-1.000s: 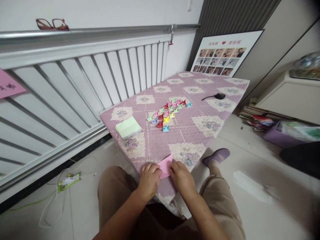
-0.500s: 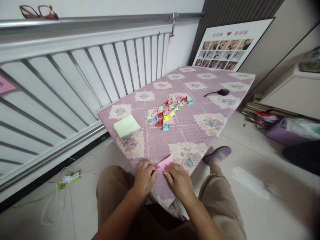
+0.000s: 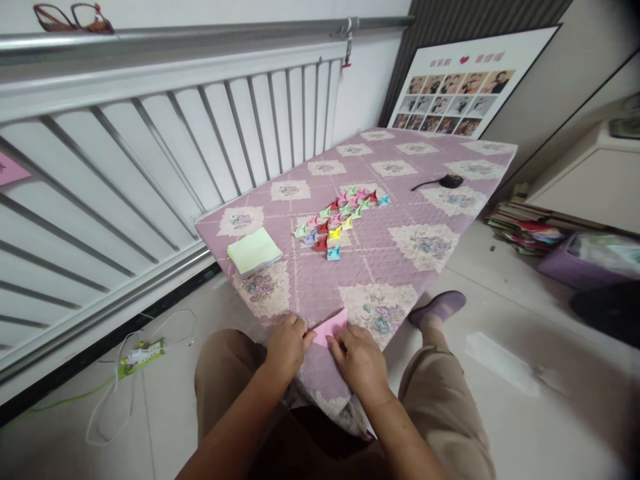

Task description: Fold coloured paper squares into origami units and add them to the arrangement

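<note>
A pink sheet of paper (image 3: 332,327), apparently folded, lies at the near corner of the cloth-covered table (image 3: 320,293). My left hand (image 3: 289,343) pinches its left end between thumb and curled fingers. On the right side, my right hand (image 3: 359,357) grips the paper's edge, thumb near its lower border. Farther up the table stand several small folded paper pieces (image 3: 335,233) in rows, coloured red, pink, green, yellow, blue and purple. A stack of pale green paper squares (image 3: 254,251) rests near the left edge.
A black object with a thin handle or cord (image 3: 450,181) lies toward the far right. A white radiator (image 3: 225,133) runs along the left side, with glasses (image 3: 75,19) on the pipe above. A power strip (image 3: 143,357) with cables is on the floor. A photo board (image 3: 450,93) leans behind the table.
My left hand has shifted slightly left along the pink paper's edge. My right hand stays nearly in place on the paper. The view has tilted a little.
</note>
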A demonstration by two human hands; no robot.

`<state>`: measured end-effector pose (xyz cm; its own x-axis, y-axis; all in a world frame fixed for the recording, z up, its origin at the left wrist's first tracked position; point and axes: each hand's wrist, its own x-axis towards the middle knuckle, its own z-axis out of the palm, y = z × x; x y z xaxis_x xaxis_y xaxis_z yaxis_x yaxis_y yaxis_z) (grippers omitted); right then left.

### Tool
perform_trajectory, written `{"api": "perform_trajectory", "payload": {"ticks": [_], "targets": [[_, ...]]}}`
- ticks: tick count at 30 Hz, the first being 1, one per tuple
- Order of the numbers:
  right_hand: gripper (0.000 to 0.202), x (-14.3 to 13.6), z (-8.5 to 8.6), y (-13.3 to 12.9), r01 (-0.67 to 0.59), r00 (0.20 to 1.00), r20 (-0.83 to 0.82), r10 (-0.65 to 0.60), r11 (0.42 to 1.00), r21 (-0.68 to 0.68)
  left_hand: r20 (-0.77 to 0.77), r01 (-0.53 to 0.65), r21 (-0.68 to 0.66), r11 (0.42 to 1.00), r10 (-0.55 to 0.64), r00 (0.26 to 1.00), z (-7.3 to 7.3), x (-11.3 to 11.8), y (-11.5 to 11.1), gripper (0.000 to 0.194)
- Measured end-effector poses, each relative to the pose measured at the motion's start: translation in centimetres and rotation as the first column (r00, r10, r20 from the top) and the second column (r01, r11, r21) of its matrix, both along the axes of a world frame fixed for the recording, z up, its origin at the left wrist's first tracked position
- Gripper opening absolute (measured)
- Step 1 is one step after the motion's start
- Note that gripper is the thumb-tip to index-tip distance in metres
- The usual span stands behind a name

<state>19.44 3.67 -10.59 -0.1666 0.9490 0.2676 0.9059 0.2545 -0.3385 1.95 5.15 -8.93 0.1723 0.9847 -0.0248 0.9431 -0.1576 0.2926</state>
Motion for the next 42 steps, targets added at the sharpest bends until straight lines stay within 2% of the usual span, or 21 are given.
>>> {"api": "perform_trajectory", "payload": {"ticks": [5, 11, 16, 18, 23, 28, 30, 33, 42], "targets": [[0.023, 0.0, -0.2, 0.1, 0.02, 1.0, 0.007, -0.02, 1.0, 0.008, -0.043, -0.008, -0.027, 1.0, 0.007, 0.999, 0.0, 0.1, 0.2, 0.023], [0.014, 0.1, -0.4, 0.2, 0.034, 0.999, 0.01, -0.034, 0.999, -0.008, -0.037, -0.011, 0.027, 1.0, 0.012, 0.999, -0.2, 0.1, 0.0, 0.014], [0.013, 0.1, -0.2, 0.1, 0.013, 1.0, 0.025, -0.013, 1.0, 0.002, -0.154, 0.263, 0.096, 0.96, -0.247, 0.957, -0.1, 0.6, -1.4, 0.022], [0.015, 0.2, -0.2, 0.1, 0.002, 1.0, 0.018, -0.002, 1.0, 0.019, -0.183, 0.311, 0.087, 0.947, -0.292, 0.939, -0.1, 0.5, -1.9, 0.027], [0.016, 0.6, -0.3, -0.1, -0.048, 0.998, -0.033, 0.05, 0.998, 0.044, -0.186, 0.282, 0.045, 0.958, -0.27, 0.945, -0.2, -0.7, -2.1, 0.034], [0.012, 1.2, -0.1, -0.6, -0.167, 0.982, -0.084, 0.169, 0.985, 0.034, -0.098, 0.273, 0.046, 0.961, -0.267, 0.959, 0.5, -0.9, -1.3, 0.025], [0.016, 1.4, 0.0, -0.7, -0.198, 0.975, -0.097, 0.2, 0.98, 0.029, -0.076, 0.284, 0.049, 0.958, -0.28, 0.957, 0.7, -0.7, -1.0, 0.02], [0.02, 1.5, 0.3, -0.8, -0.208, 0.972, -0.105, 0.209, 0.978, 0.022, -0.085, 0.309, 0.052, 0.95, -0.304, 0.949, 0.8, -0.6, -0.6, 0.016], [0.013, 1.2, 0.5, -0.6, -0.167, 0.982, -0.088, 0.169, 0.985, 0.032, -0.101, 0.347, 0.095, 0.933, -0.337, 0.936, -0.3, -1.1, 0.1, 0.019]]}}
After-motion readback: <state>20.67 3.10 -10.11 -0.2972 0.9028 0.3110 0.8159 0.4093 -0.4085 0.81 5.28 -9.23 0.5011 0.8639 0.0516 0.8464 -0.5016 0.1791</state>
